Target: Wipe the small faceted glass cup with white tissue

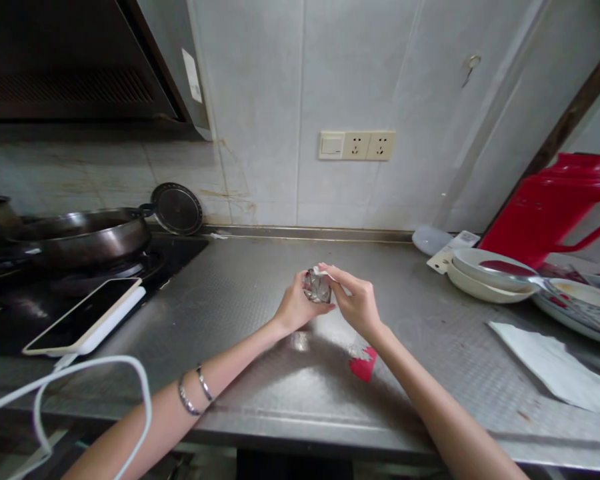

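Over the middle of the steel counter, my left hand (pixel 296 305) wraps round a small clear glass (pixel 317 288) from its left and near side. A small white scrap (pixel 321 271), perhaps tissue, lies at the rim of the glass. My right hand (pixel 356 297) pinches this scrap between thumb and fingers, close against the right side of the glass. What is inside the glass I cannot make out. A torn red piece (pixel 363 365), paper or wrapper, lies on the counter below my right wrist.
Left are a hob with a steel pan (pixel 87 237), a lid (pixel 177 209) against the wall, and a phone (pixel 85 317) with a white cable (pixel 143 387). Right are stacked bowls (pixel 490 287), a folded white sheet (pixel 555 367) and a red thermos jug (pixel 550 207).
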Demonstrator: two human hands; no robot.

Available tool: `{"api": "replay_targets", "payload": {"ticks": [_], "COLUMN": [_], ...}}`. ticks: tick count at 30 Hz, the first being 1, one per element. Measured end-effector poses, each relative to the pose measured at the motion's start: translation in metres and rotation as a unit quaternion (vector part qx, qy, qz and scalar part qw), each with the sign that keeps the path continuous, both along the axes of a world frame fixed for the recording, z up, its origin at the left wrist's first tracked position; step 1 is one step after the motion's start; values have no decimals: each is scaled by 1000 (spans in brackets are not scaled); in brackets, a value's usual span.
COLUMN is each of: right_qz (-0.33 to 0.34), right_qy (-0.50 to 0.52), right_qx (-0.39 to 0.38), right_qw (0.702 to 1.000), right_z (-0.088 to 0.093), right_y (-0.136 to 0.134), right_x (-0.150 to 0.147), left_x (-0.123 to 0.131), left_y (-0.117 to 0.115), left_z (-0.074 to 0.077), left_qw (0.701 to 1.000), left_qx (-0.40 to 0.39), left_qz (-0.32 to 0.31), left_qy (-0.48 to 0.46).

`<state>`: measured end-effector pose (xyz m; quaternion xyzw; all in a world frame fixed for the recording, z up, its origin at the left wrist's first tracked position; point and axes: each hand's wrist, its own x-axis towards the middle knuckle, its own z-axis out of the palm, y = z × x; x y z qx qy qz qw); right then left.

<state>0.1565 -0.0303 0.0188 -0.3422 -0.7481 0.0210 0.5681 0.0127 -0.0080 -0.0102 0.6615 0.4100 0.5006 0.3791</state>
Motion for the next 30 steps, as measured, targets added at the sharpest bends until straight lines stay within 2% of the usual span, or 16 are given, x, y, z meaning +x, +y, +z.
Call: {"api": "replay_targets", "payload": {"ticks": [3, 7, 12, 15, 19, 22, 24, 27, 30], "right_qz": [30, 48, 44, 59, 61, 18, 5, 23, 29], "right_qy": [-70, -113, -127, -111, -39, -3, -45, -148, -201], "right_qx": [22, 58, 74, 52, 19, 60, 92, 119, 137], "right_qw": [997, 991, 988, 991, 997, 998, 995, 982, 970], "right_z": [-2, -2, -2, 1, 8, 9, 7, 2, 1], "right_y": [-1, -4, -6, -8, -9, -8, -8, -7, -8], "right_x": [-2, -5, -5, -4, -2, -1, 0, -1, -3], "left_x": [1, -1, -6, -8, -9, -8, -7, -6, -7], "left_y": [-2, 1, 4, 6, 8, 6, 3, -1, 1], "left_z": [3, 10, 17, 17, 13, 11, 11, 12, 9], "left_qw": [999, 999, 993, 991, 997, 999, 998, 995, 994], "left_qx": [-12, -44, -89, -100, -71, -46, -26, 11, 32], "left_qz": [9, -30, -46, -44, -2, 25, 41, 66, 64], "left_qy": [33, -6, -70, -81, -33, 12, 37, 75, 83]}}
